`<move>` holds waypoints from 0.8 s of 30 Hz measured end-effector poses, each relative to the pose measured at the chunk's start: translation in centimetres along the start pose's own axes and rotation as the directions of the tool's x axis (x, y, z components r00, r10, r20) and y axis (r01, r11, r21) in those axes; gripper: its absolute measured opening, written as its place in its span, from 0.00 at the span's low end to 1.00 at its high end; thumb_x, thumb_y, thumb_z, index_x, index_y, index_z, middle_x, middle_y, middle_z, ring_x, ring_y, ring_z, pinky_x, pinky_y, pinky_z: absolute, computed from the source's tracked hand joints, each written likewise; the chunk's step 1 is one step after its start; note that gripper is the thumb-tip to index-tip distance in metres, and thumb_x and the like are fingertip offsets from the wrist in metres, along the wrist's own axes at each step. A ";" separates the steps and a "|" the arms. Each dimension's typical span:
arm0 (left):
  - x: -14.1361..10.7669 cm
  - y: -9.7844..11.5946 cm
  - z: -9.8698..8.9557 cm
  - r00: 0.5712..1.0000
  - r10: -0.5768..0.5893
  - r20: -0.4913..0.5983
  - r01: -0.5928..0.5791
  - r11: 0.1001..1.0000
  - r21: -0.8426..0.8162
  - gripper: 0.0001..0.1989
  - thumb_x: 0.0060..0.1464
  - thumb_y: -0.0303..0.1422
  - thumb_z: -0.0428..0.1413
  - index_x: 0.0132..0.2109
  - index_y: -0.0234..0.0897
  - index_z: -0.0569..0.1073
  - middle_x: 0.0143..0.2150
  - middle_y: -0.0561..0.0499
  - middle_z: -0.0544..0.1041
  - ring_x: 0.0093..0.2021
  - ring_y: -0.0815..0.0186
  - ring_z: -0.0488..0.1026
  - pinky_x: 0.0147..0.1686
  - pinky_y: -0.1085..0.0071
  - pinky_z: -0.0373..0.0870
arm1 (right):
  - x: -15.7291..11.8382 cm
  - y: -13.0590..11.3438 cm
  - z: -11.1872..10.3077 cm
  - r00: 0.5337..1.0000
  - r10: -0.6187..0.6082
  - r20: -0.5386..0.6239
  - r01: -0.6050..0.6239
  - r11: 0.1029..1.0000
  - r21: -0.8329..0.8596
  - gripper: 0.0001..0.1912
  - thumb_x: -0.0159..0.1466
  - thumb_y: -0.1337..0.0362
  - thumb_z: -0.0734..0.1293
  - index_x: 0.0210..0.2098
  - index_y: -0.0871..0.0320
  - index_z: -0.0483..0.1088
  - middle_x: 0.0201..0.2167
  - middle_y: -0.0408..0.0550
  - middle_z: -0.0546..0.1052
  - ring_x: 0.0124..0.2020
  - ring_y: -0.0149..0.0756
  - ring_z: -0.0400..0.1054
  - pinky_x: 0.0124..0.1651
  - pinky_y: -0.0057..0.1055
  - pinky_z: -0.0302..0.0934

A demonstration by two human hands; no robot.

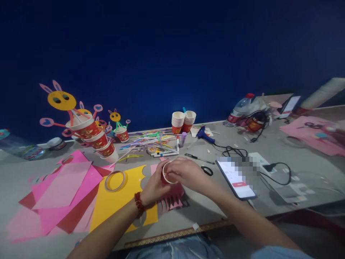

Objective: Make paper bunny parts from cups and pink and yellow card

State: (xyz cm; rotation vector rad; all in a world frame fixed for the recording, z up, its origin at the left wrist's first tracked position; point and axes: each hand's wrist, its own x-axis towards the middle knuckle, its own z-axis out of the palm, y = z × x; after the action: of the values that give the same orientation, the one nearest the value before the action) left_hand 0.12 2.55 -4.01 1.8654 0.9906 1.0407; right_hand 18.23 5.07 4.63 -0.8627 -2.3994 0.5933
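A paper cup [166, 173] with a white rim is tilted toward me above the table, in front of my body. My left hand [154, 186] wraps round its side, a red beaded bracelet on the wrist. Over the cup's mouth, my right hand [185, 172] bends its fingers down inside; whatever they may pinch there is hidden. Under the hands lies pink paper [172, 198] cut into a fringe. Yellow paper [124, 198] with scalloped cuts along its edge rests just left, a roll of tape [115, 180] on top. Black scissors handles [207, 171] show right of my right hand.
Pink and red sheets [61, 187] spread at left, below stacked cups with a yellow paper face [61, 100]. Straws and pipe cleaners [151, 140] lie behind, near nested paper cups [178, 120]. A blue glue gun [205, 135], phone [234, 180], power strip [269, 176] and bottle [239, 109] sit right.
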 end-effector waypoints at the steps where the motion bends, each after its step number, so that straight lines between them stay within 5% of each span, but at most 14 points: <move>1: 0.0 0.0 0.0 1.000 -0.009 -0.004 0.009 1.000 -0.004 0.38 0.50 0.27 0.61 0.65 0.40 0.54 0.65 0.40 0.65 0.64 0.52 0.65 0.63 0.52 0.61 | -0.2 0.2 -0.1 1.000 -0.008 -0.015 0.008 1.000 0.000 0.08 0.66 0.71 0.64 0.38 0.58 0.77 0.40 0.50 0.82 0.43 0.41 0.73 0.50 0.37 0.61; 4: -0.2 -0.1 -0.6 0.995 -0.082 -0.051 0.081 0.997 -0.013 0.38 0.50 0.30 0.62 0.64 0.42 0.55 0.64 0.41 0.65 0.62 0.53 0.66 0.62 0.53 0.63 | -2.4 2.0 -0.6 0.993 0.083 -0.078 -0.084 0.996 -0.014 0.09 0.68 0.65 0.63 0.44 0.56 0.75 0.44 0.51 0.80 0.45 0.41 0.73 0.48 0.34 0.63; 7: -0.6 -0.9 -1.3 0.981 -0.136 -0.135 0.133 0.991 -0.032 0.37 0.50 0.31 0.63 0.63 0.43 0.56 0.62 0.43 0.67 0.61 0.54 0.67 0.62 0.54 0.62 | -6.1 4.3 -0.6 0.943 0.328 0.060 -0.310 0.929 -0.203 0.07 0.66 0.65 0.65 0.40 0.57 0.75 0.38 0.50 0.79 0.36 0.39 0.73 0.39 0.31 0.63; 11: -0.7 -1.8 -1.5 0.973 -0.164 -0.160 0.160 0.986 -0.041 0.38 0.49 0.33 0.65 0.63 0.44 0.57 0.63 0.44 0.66 0.60 0.54 0.68 0.61 0.54 0.63 | -9.2 5.6 0.8 0.855 0.454 0.252 -0.337 0.854 -0.396 0.11 0.61 0.71 0.65 0.42 0.59 0.74 0.42 0.54 0.77 0.44 0.44 0.72 0.42 0.32 0.61; 16: -0.7 -1.6 -1.0 0.985 -0.120 -0.123 0.118 0.993 -0.024 0.38 0.50 0.33 0.64 0.64 0.43 0.56 0.64 0.42 0.65 0.63 0.54 0.66 0.62 0.55 0.62 | -8.5 5.1 2.2 0.811 0.521 0.265 -0.376 0.813 -0.445 0.10 0.62 0.73 0.62 0.37 0.61 0.75 0.38 0.55 0.79 0.41 0.44 0.73 0.41 0.31 0.59; 24: -1.2 -0.9 -1.1 0.983 -0.146 -0.108 0.145 0.989 -0.011 0.38 0.50 0.32 0.63 0.64 0.42 0.55 0.64 0.43 0.65 0.62 0.55 0.67 0.61 0.56 0.63 | -7.3 6.3 1.9 0.823 0.514 0.242 -0.396 0.824 -0.405 0.06 0.55 0.72 0.65 0.29 0.60 0.75 0.30 0.53 0.80 0.33 0.43 0.73 0.32 0.30 0.56</move>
State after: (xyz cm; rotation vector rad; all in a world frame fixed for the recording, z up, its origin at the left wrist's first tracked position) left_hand -1.55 2.09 -4.75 1.7204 1.1691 1.0636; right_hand 24.77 4.09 -2.61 -1.6520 -2.6580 0.5460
